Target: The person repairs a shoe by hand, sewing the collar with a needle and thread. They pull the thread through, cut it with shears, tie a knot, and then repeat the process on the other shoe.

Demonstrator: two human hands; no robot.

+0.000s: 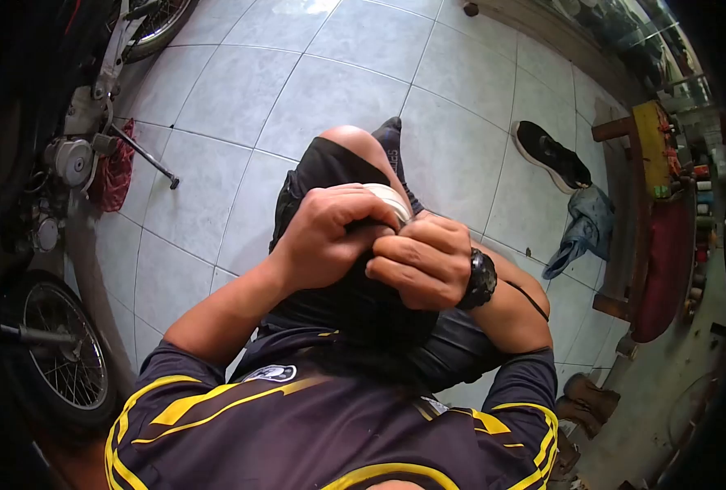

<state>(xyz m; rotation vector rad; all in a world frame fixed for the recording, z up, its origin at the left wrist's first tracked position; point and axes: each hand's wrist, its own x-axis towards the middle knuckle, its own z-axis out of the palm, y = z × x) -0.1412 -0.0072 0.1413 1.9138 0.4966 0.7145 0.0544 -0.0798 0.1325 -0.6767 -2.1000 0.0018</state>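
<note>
Over my lap, both hands meet at a dark shoe with a white sole (387,198), whose dark part mostly blends into my black shorts. My left hand (330,233) is closed, thumb and forefinger pinched at the sole's near edge. Right beside it, my right hand (424,260) is also closed, with a black watch on the wrist. Its fingertips press together close to the left fingertips. Whatever small thing sits between them is hidden. A matching black shoe with a white sole (551,155) lies on the floor to the right.
Motorcycle parts stand at left: a wheel (64,343), an engine (73,161) and a red cloth (116,175). At right are a wooden bench with a red seat (663,269), a blue denim cloth (583,229), brown boots (589,400) and shelves of small spools (703,198). The floor is tiled (338,98).
</note>
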